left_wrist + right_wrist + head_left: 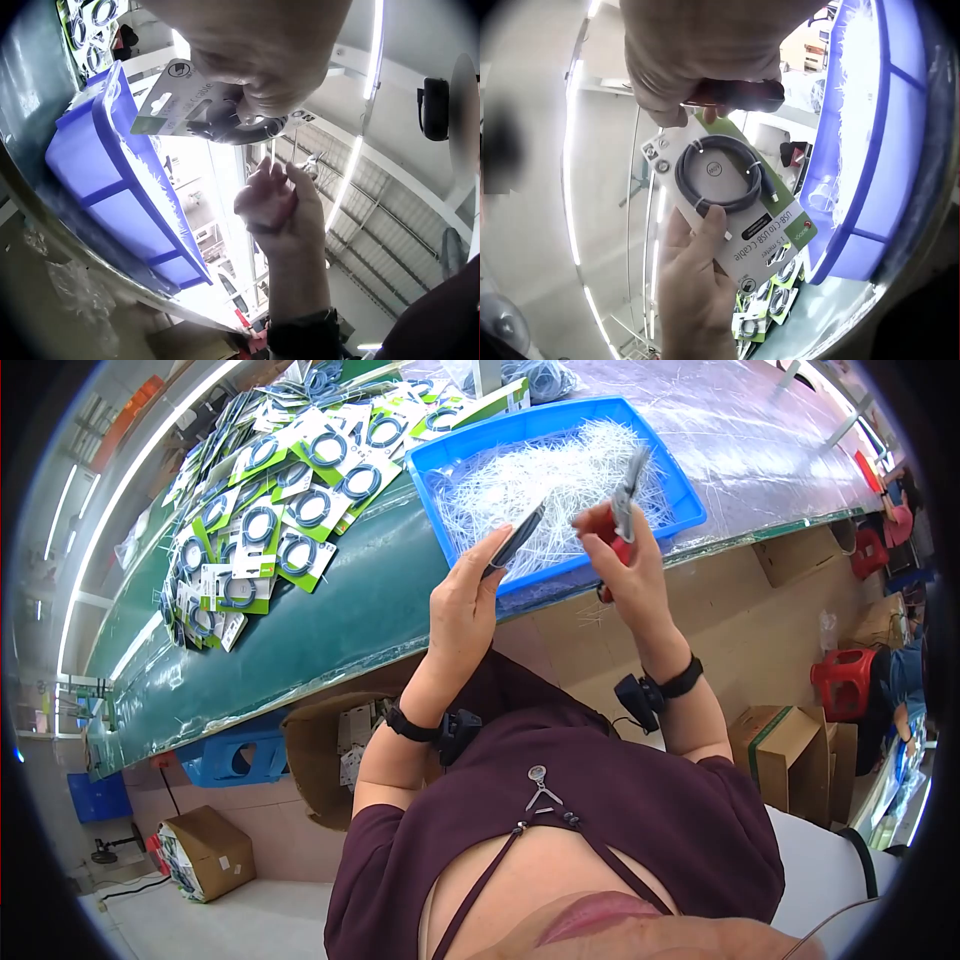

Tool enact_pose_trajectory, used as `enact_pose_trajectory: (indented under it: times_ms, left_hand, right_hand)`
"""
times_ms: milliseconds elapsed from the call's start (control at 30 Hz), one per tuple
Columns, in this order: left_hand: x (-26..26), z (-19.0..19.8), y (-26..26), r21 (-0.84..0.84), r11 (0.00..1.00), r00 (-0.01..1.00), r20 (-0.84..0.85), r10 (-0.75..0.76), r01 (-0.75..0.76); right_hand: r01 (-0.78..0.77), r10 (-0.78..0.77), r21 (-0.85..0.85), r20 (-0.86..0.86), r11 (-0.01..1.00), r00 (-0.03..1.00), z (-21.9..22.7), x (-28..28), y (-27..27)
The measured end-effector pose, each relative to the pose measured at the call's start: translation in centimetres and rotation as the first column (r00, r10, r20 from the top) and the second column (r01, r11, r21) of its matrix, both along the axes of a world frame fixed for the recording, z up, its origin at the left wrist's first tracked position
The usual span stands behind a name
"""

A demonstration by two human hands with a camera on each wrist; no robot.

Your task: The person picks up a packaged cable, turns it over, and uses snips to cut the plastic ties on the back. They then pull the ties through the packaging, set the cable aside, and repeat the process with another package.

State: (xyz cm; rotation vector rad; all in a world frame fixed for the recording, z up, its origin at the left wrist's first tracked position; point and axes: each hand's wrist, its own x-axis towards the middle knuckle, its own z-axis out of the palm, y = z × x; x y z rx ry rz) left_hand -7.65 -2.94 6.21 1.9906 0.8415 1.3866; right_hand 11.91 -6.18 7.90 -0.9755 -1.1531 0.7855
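My left hand [463, 608] grips a carded USB-C cable [518, 540] by its edge, held up at the near side of the blue tray. In the right wrist view, the printed card [746, 247] faces out with a dark coiled cable [683, 180] fastened by several white ties, and the left thumb presses on its lower edge. My right hand [632, 582] holds cutting pliers [627, 500] with red handles, their grey jaws pointing up and away over the tray. A small gap separates the pliers from the card in the head view.
The blue tray [683, 495] contains a heap of thin white plastic clippings [570, 465]. Left of it, many carded cables [258, 525] lie piled on the green table [370, 575]. Cardboard boxes [790, 755] stand on the floor at right, and a red stool [845, 682] beyond them.
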Motion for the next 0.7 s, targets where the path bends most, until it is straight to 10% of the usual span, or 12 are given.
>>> enact_pose_trajectory:
  times_ms: [300, 700]
  left_hand:
    - [0.6, -1.5, 1.0, 0.388, 0.900, 0.905, -0.280, 0.321, -0.199]
    - [-1.1, -1.2, 0.0, 0.190, 0.972, 0.967, -0.185, 0.174, -0.138]
  right_hand:
    - [0.246, -0.257, 0.078, 0.352, 0.966, 0.900, -0.9, -2.6, 3.8]
    - [0.267, -0.357, 0.252, 0.453, 0.930, 0.817, -0.7, -4.4, 4.7]
